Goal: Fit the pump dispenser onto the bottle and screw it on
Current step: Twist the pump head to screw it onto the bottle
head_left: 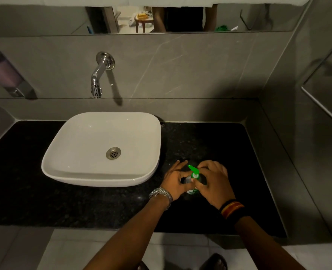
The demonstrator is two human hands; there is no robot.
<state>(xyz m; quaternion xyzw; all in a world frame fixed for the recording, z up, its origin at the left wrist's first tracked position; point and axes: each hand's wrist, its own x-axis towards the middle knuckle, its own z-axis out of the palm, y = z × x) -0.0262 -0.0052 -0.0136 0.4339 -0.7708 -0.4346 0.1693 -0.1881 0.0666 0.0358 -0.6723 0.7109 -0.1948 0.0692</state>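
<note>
A small bottle [190, 189] with a green and white label stands on the black counter [102, 207], to the right of the basin. A bright green pump dispenser [194, 171] sits on top of it, nozzle pointing up and left. My left hand [174, 181], with a metal watch at the wrist, wraps the bottle's left side. My right hand [212, 181], with a striped wristband, grips the pump's collar from the right. Both hands hide most of the bottle.
A white basin [67, 152] stands on the counter's left half under a chrome wall tap [98, 78]. A soap dispenser [7, 75] hangs on the left wall. A metal rail [317, 102] is on the right wall. A mirror runs above.
</note>
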